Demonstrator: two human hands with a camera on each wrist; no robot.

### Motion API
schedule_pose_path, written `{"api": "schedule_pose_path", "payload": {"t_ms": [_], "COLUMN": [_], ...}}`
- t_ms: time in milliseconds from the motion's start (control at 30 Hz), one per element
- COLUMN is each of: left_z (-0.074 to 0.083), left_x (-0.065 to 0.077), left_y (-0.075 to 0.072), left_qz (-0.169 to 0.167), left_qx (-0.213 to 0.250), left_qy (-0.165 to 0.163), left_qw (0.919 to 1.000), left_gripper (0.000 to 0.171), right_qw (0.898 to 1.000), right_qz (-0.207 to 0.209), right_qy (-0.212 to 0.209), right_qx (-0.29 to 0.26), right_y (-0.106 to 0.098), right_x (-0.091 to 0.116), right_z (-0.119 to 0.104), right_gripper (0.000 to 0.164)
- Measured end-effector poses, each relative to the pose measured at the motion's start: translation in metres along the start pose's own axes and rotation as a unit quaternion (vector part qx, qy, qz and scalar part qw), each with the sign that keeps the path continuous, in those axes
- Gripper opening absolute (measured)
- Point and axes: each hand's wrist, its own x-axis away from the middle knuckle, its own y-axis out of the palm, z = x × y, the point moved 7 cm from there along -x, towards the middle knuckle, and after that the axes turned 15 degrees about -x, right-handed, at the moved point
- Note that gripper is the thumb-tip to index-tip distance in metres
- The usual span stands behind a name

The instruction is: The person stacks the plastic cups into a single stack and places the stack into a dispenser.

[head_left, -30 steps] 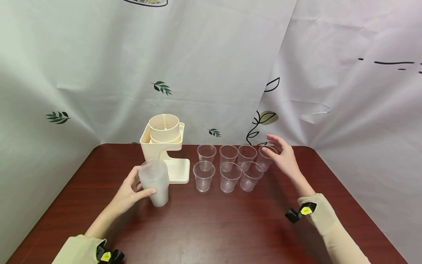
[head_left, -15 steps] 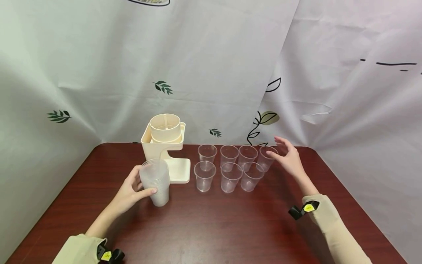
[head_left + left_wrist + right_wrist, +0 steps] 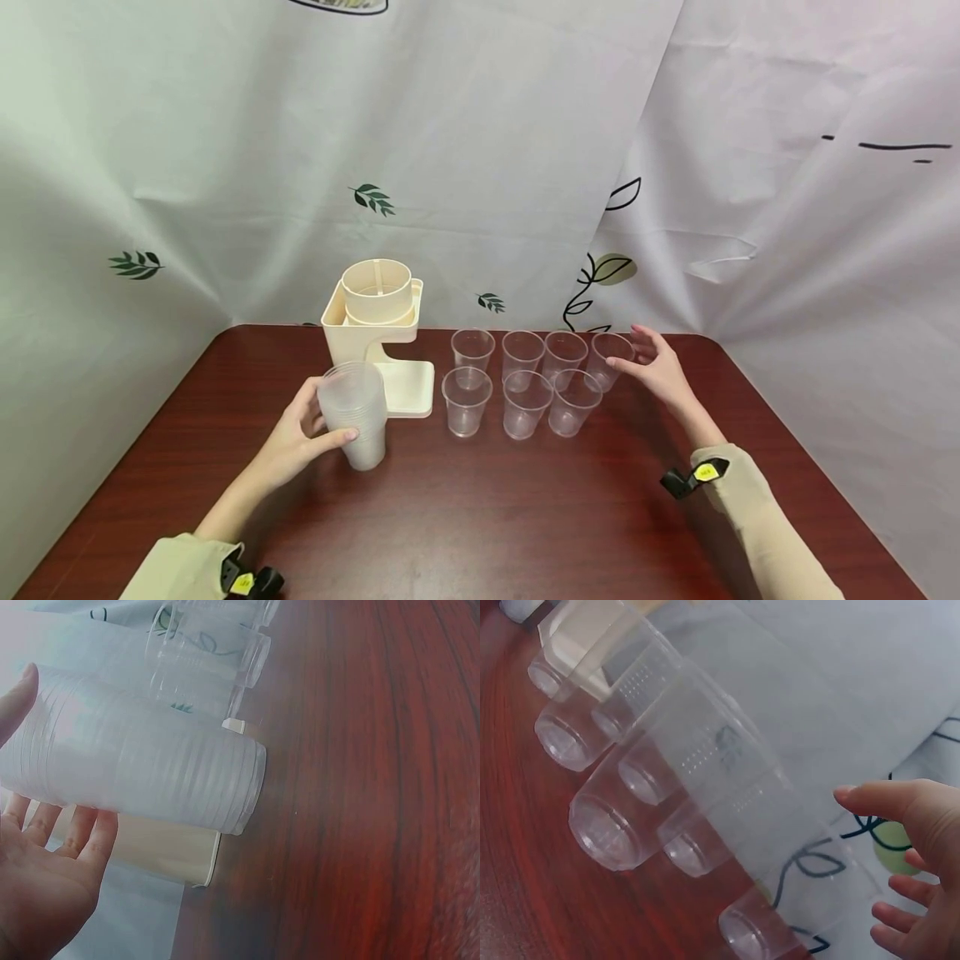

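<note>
A tall stack of nested clear plastic cups (image 3: pixel 358 421) is gripped by my left hand (image 3: pixel 296 433), thumb in front and fingers behind. In the left wrist view the stack (image 3: pixel 150 754) lies across the picture, its base close to the wooden surface. My right hand (image 3: pixel 656 371) is at the cup at the right end of the back row (image 3: pixel 603 367), its thumb and fingers spread beside the rim. The right wrist view has the thumb (image 3: pixel 881 799) straight and the other fingers loosely bent; whether they touch that cup (image 3: pixel 754 930) is unclear.
Several single clear cups stand upright in two rows, including a front cup (image 3: pixel 465 408) at the left. A cream stand with a round holder (image 3: pixel 377 296) is behind the left hand. The dark red table (image 3: pixel 480 508) ends at a white patterned cloth (image 3: pixel 465 167).
My right hand has moved to the right, then slightly lower toward the end cup's rim. The left hand and its stack have stayed in place.
</note>
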Motion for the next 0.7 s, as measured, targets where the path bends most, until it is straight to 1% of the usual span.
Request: {"api": "schedule_pose_path", "payload": {"t_ms": [67, 233, 533, 700], "left_z": [0.001, -0.001, -0.003, -0.004], "left_x": [0.0, 0.0, 0.0, 0.0], "left_y": [0.0, 0.0, 0.0, 0.001], "left_qz": [0.0, -0.002, 0.001, -0.001], "left_qx": [0.0, -0.003, -0.007, -0.008], "left_qy": [0.002, 0.001, -0.001, -0.007], "left_qw": [1.0, 1.0, 1.0, 0.9999], "left_gripper": [0.061, 0.062, 0.062, 0.061], "right_qw": [1.0, 0.999, 0.997, 0.996], "right_qz": [-0.005, -0.02, -0.053, -0.058], "right_qy": [0.014, 0.034, 0.05, 0.053], "right_qx": [-0.002, -0.006, -0.017, -0.029], "right_y": [0.0, 0.001, 0.007, 0.01], "right_x": [0.001, -0.001, -0.004, -0.005], "right_z": [0.005, 0.014, 0.023, 0.026], "right_gripper": [0.082, 0.085, 0.088, 0.088]}}
